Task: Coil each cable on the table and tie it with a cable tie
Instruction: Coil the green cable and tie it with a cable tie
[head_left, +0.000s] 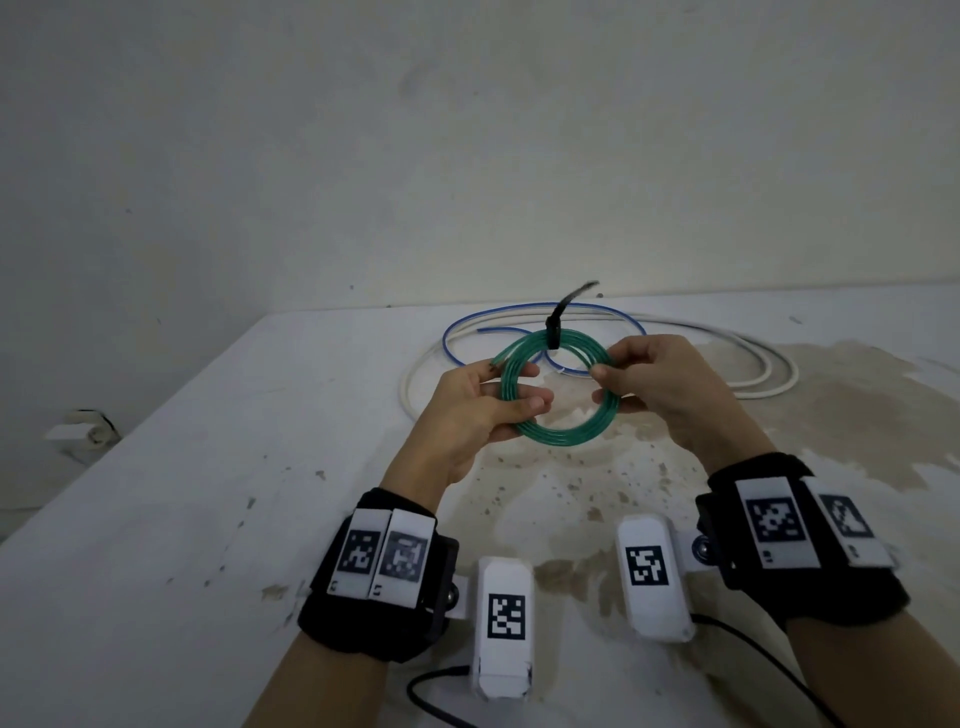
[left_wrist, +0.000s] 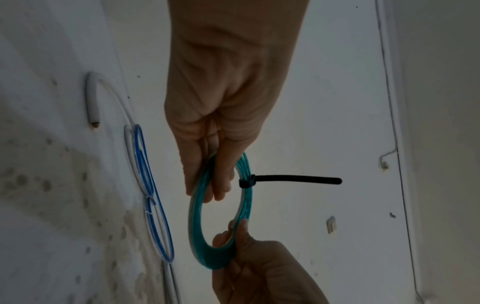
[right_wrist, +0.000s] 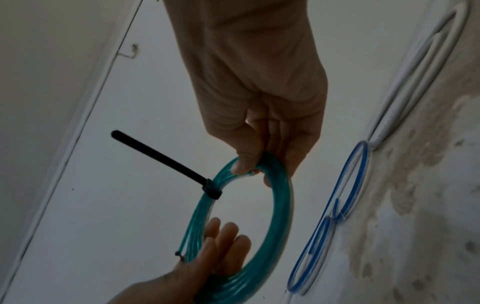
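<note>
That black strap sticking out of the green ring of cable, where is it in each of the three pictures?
Head: the tie sits at the far top of the green coil, tail pointing up and right.
Left wrist: the tie is mid-picture, tail pointing right.
Right wrist: the tie is left of centre, tail pointing up-left.
Shared landmark: the blue cable on the table shows in all three.

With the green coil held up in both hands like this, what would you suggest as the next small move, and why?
Probably set the green coil down on the table and turn to the white cable. The black cable tie already cinches the coil, its tail sticking out, and both the left hand and right hand grip it. The white cable lies loose, while the blue cable seems tied already.
</note>
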